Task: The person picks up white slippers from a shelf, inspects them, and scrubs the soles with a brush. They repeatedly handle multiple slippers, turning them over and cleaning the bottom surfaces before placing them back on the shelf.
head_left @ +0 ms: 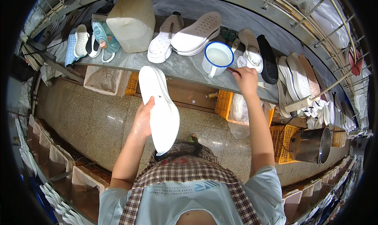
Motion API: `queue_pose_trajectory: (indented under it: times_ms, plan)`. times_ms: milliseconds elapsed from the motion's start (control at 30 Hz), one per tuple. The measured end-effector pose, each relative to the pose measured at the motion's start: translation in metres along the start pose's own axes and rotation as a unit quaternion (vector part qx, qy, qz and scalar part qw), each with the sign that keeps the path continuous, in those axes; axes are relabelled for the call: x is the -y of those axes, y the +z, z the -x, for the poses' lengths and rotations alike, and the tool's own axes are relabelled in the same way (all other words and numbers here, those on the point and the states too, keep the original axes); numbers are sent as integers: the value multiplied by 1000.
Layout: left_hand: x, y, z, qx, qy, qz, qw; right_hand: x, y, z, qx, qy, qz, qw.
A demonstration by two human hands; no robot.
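My left hand (142, 116) grips a white shoe sole (159, 106), holding it upright in front of the apron with the thumb on its flat face. A small dark mark shows on that face. At the bench, my right hand (247, 81) is closed, its fingers around a thin reddish-brown stick (233, 70) whose kind I cannot make out. Just left of those fingers stands a white enamel mug (212, 69) with a blue rim and a pale, cloudy liquid inside. A crumpled white piece (241, 62) lies beyond the right hand.
On the grey stone bench (177, 69) stand white soles (199, 32), a cloudy plastic jug (132, 22), a black sole (267, 59) and teal sandals (105, 38). Yellow crates (281, 142) and a metal bucket (315, 146) sit below right. A wire rack (291, 18) hangs over the bench.
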State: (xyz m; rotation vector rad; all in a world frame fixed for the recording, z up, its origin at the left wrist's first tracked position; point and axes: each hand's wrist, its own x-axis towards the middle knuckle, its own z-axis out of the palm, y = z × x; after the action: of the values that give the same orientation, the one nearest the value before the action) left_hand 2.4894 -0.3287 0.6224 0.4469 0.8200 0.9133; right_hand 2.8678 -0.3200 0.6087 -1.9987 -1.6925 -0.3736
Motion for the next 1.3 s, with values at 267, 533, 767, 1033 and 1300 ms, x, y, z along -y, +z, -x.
queue_pose_trajectory:
  times_ms: [267,533,767,1033,1300]
  plan:
    - [-9,0,15,38,-23,5,999,-14,35,-21,-137,-86,53,985]
    - [-20,7,33,102,-13,16,995,69,-34,-13,-119,109,-505,848]
    - [-22,9,42,87,-4,-63,994,197,-93,59,312,27,-563,765]
    - [-35,7,55,126,59,-146,980,220,-117,52,219,-122,-467,848]
    - [-34,3,64,132,82,-178,972,234,-116,51,149,-219,-384,884]
